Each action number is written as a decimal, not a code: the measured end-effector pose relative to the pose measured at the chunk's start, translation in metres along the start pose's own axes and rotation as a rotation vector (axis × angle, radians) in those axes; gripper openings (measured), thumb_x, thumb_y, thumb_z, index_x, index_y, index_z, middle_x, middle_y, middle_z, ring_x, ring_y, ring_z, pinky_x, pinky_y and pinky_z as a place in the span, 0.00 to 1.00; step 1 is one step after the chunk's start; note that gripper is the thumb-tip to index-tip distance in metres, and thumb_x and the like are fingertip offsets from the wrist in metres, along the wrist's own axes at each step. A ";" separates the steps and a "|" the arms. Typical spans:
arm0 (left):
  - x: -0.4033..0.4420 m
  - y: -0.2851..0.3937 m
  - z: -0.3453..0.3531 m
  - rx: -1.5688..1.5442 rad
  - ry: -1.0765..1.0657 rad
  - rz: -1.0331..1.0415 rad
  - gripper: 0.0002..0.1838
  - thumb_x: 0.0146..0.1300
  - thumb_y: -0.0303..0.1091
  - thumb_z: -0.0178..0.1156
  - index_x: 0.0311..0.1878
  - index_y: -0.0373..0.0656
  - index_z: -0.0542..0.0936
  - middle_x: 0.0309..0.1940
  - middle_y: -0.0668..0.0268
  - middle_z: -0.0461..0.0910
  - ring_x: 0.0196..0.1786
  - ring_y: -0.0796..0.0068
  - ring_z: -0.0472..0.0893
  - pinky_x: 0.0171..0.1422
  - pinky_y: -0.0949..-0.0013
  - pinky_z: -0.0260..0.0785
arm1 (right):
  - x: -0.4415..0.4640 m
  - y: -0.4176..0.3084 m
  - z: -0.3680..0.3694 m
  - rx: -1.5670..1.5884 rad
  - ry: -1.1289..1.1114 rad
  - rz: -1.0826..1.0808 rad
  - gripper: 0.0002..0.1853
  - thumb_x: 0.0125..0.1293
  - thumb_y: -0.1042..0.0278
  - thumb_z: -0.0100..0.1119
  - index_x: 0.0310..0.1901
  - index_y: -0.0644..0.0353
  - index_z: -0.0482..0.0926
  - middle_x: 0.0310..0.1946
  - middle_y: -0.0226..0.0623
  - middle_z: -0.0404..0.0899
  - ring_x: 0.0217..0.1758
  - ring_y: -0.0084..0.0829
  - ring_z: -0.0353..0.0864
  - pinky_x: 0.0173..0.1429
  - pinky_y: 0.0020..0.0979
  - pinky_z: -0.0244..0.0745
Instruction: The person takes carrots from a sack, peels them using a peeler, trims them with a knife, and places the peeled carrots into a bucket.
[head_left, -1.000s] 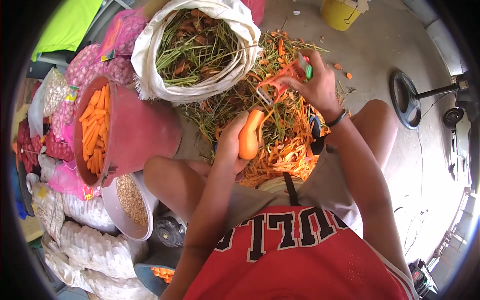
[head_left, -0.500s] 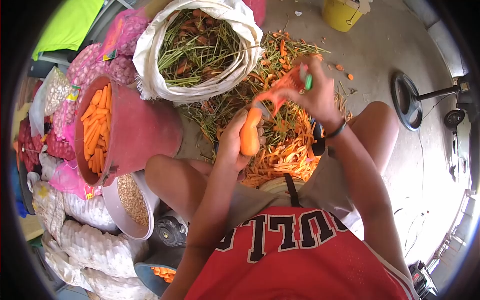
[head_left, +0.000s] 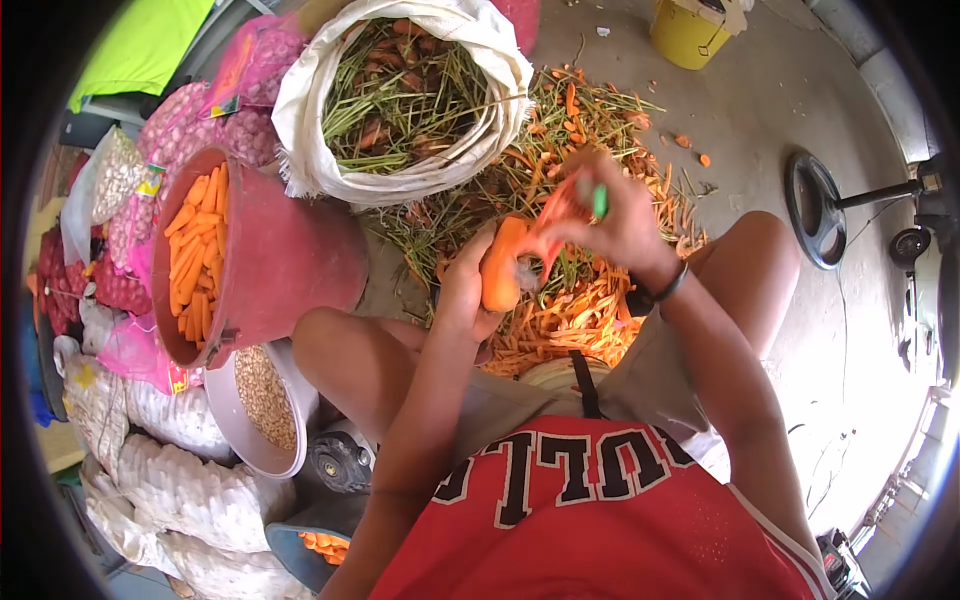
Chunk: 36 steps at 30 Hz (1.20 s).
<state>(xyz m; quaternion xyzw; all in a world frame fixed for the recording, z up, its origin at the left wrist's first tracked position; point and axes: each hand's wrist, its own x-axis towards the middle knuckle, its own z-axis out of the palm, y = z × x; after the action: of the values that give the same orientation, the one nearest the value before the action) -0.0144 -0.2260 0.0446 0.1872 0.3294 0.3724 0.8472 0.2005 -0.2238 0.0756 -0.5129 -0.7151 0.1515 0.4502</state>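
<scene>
My left hand point(head_left: 467, 285) is wrapped round a thick orange carrot point(head_left: 503, 268), held upright with its lower end toward me. In my right hand point(head_left: 622, 222) is an orange-red peeler point(head_left: 562, 208), its blade end against or very close to the carrot's right side. A small green piece point(head_left: 600, 200) shows at the right fingers; whether it belongs to the peeler I cannot tell. Some fingers of both hands are hidden or blurred by motion. Beneath the hands lies a heap of orange carrot peelings point(head_left: 560, 335), mixed with green stalks toward the back.
Left stands a red bucket point(head_left: 290, 250) of peeled carrots, behind it a white sack point(head_left: 300, 110) of stalks and scraps. A white basin point(head_left: 225, 415) holds pale pieces. Mesh bags point(head_left: 180, 125) line the left. A yellow bucket point(head_left: 685, 40) and a black round base point(head_left: 812, 210) are right.
My right hand has brought the peeler down and toward me along the carrot's right side. My left hand still grips the carrot in nearly the same place.
</scene>
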 end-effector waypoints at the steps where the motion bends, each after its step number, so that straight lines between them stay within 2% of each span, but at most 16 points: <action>1: -0.005 0.003 0.012 -0.012 0.018 -0.012 0.20 0.77 0.45 0.47 0.61 0.43 0.74 0.47 0.64 0.81 0.44 0.73 0.81 0.44 0.64 0.78 | -0.005 -0.006 0.004 -0.010 -0.078 -0.045 0.37 0.44 0.43 0.81 0.51 0.54 0.75 0.31 0.36 0.83 0.33 0.38 0.87 0.37 0.37 0.82; 2: -0.006 0.003 0.007 0.009 -0.024 -0.028 0.20 0.77 0.46 0.47 0.62 0.42 0.74 0.47 0.64 0.81 0.44 0.73 0.81 0.44 0.65 0.78 | -0.009 -0.011 0.006 -0.019 -0.154 -0.087 0.37 0.44 0.43 0.81 0.51 0.54 0.75 0.32 0.36 0.83 0.33 0.38 0.87 0.37 0.36 0.82; 4: -0.008 0.001 -0.005 0.050 -0.103 -0.072 0.21 0.77 0.46 0.47 0.62 0.42 0.74 0.47 0.64 0.81 0.44 0.73 0.81 0.43 0.66 0.77 | -0.007 -0.006 0.007 -0.132 -0.089 -0.137 0.36 0.45 0.43 0.80 0.51 0.54 0.75 0.32 0.35 0.83 0.33 0.37 0.87 0.36 0.36 0.82; 8: -0.007 -0.002 0.001 0.056 0.034 -0.042 0.19 0.75 0.43 0.50 0.60 0.41 0.74 0.43 0.66 0.78 0.41 0.75 0.78 0.42 0.68 0.74 | 0.013 0.008 -0.011 -0.340 0.123 -0.113 0.32 0.47 0.47 0.80 0.48 0.55 0.75 0.33 0.34 0.84 0.32 0.37 0.87 0.35 0.34 0.82; 11: -0.007 0.001 0.005 0.002 0.055 -0.062 0.17 0.75 0.42 0.52 0.58 0.42 0.74 0.39 0.67 0.76 0.38 0.76 0.75 0.38 0.70 0.70 | 0.016 0.026 -0.014 -0.429 0.236 0.005 0.35 0.47 0.45 0.80 0.51 0.56 0.75 0.36 0.38 0.85 0.35 0.38 0.88 0.37 0.34 0.83; 12: -0.009 0.003 0.009 0.000 0.075 -0.064 0.16 0.75 0.42 0.52 0.58 0.42 0.73 0.39 0.67 0.76 0.37 0.77 0.75 0.38 0.71 0.70 | 0.017 0.022 -0.014 -0.323 0.177 0.040 0.36 0.47 0.45 0.80 0.52 0.56 0.74 0.36 0.39 0.85 0.37 0.38 0.89 0.38 0.35 0.84; 13: -0.004 0.002 -0.003 -0.013 0.004 -0.036 0.19 0.74 0.45 0.52 0.61 0.45 0.73 0.46 0.65 0.78 0.41 0.75 0.80 0.38 0.65 0.78 | 0.014 0.015 -0.014 -0.218 0.117 0.075 0.37 0.47 0.44 0.80 0.53 0.56 0.74 0.36 0.41 0.85 0.38 0.38 0.89 0.40 0.35 0.84; 15: -0.005 0.002 0.002 0.029 -0.014 0.016 0.19 0.75 0.45 0.51 0.61 0.44 0.73 0.46 0.65 0.78 0.42 0.74 0.81 0.39 0.65 0.78 | 0.003 0.005 -0.006 -0.056 -0.052 0.096 0.41 0.47 0.41 0.80 0.56 0.56 0.72 0.36 0.43 0.85 0.42 0.40 0.89 0.45 0.37 0.85; 18: -0.004 0.003 0.013 0.006 -0.021 0.034 0.18 0.77 0.43 0.48 0.60 0.43 0.74 0.46 0.64 0.80 0.43 0.75 0.82 0.42 0.68 0.78 | -0.012 -0.009 0.009 -0.056 -0.173 -0.051 0.38 0.45 0.40 0.79 0.51 0.56 0.75 0.34 0.37 0.84 0.35 0.37 0.88 0.39 0.36 0.83; 20: -0.006 -0.004 0.002 -0.002 -0.085 0.019 0.18 0.77 0.43 0.48 0.59 0.42 0.74 0.46 0.64 0.80 0.43 0.75 0.82 0.43 0.69 0.78 | -0.004 -0.006 0.008 -0.161 -0.077 -0.155 0.35 0.45 0.42 0.79 0.48 0.55 0.76 0.32 0.34 0.83 0.32 0.35 0.86 0.35 0.35 0.81; 24: -0.009 -0.004 0.005 0.104 0.049 -0.010 0.18 0.76 0.42 0.50 0.60 0.43 0.75 0.46 0.66 0.80 0.43 0.78 0.81 0.42 0.72 0.77 | 0.015 0.013 -0.008 -0.383 0.147 -0.190 0.32 0.47 0.46 0.79 0.48 0.55 0.76 0.33 0.34 0.83 0.31 0.35 0.86 0.33 0.34 0.81; 27: -0.008 -0.002 0.002 0.046 0.034 -0.018 0.17 0.76 0.41 0.50 0.61 0.43 0.74 0.46 0.66 0.80 0.43 0.78 0.81 0.42 0.73 0.77 | 0.019 0.029 -0.011 -0.449 0.243 0.007 0.35 0.47 0.45 0.80 0.50 0.56 0.75 0.36 0.36 0.85 0.34 0.37 0.88 0.36 0.34 0.83; 30: -0.003 0.000 -0.009 0.002 -0.019 -0.013 0.18 0.76 0.42 0.50 0.61 0.43 0.74 0.47 0.65 0.80 0.43 0.77 0.82 0.42 0.71 0.78 | 0.009 0.009 -0.010 -0.074 0.086 0.166 0.38 0.46 0.45 0.81 0.53 0.57 0.74 0.37 0.38 0.86 0.39 0.39 0.89 0.40 0.35 0.84; 31: -0.003 0.001 -0.008 -0.008 -0.033 -0.007 0.18 0.76 0.43 0.50 0.61 0.43 0.74 0.47 0.65 0.80 0.44 0.77 0.82 0.42 0.70 0.79 | 0.002 0.001 -0.005 -0.004 -0.018 0.112 0.40 0.46 0.45 0.82 0.55 0.58 0.74 0.37 0.39 0.86 0.41 0.40 0.89 0.45 0.35 0.84; 34: -0.008 0.004 0.017 0.025 0.033 0.029 0.18 0.77 0.43 0.47 0.61 0.42 0.73 0.46 0.64 0.80 0.42 0.75 0.80 0.44 0.69 0.77 | -0.011 -0.010 0.009 -0.020 -0.181 -0.049 0.37 0.45 0.44 0.82 0.50 0.57 0.74 0.35 0.38 0.85 0.36 0.38 0.88 0.40 0.35 0.83; 36: -0.012 0.000 0.003 0.065 -0.009 -0.004 0.18 0.76 0.42 0.49 0.60 0.41 0.73 0.44 0.65 0.78 0.42 0.75 0.80 0.44 0.67 0.77 | -0.004 -0.004 0.007 -0.118 -0.069 -0.146 0.35 0.44 0.43 0.81 0.48 0.55 0.75 0.33 0.35 0.84 0.33 0.36 0.88 0.37 0.35 0.82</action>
<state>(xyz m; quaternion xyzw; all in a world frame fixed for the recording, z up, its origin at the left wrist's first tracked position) -0.0183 -0.2350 0.0514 0.2156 0.3381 0.3587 0.8429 0.1929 -0.2271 0.0721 -0.4794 -0.7733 0.0934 0.4044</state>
